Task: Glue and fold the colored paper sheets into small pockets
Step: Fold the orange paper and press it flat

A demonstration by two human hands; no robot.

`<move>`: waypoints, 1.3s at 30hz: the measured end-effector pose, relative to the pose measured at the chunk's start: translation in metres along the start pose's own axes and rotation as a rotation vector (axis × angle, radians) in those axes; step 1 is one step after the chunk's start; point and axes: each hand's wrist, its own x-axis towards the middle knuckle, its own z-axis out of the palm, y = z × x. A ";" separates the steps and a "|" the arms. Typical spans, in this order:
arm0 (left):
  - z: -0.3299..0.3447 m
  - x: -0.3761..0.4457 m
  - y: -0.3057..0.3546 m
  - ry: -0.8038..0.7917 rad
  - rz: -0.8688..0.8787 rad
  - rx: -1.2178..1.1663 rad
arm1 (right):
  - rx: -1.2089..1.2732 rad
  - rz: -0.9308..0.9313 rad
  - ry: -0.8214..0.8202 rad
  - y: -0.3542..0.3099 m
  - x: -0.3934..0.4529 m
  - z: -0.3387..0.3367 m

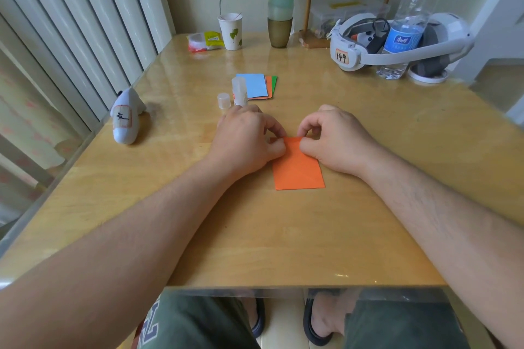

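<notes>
While the folded orange paper sheet [298, 168] lies flat on the glossy wooden bench [198, 221], the left hand [246, 137] and the right hand [336, 140] pinch its far edge with curled fingertips. Just beyond the left hand stand an uncapped white glue stick [239, 91] and its clear cap [223, 100], beside a stack of blue, orange and green paper sheets [259, 86].

Bare forearms, dark green shorts [198, 323] with pale lettering, and dark slippers [313, 329] on both feet.
</notes>
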 end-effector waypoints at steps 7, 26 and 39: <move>0.002 0.003 0.000 0.044 0.045 0.017 | -0.015 -0.035 0.031 -0.003 0.003 0.005; 0.003 0.000 -0.006 0.015 -0.008 -0.009 | 0.003 0.011 0.034 0.006 0.000 0.000; 0.004 0.004 -0.002 0.014 -0.006 0.043 | 0.001 0.032 0.059 0.001 0.007 0.005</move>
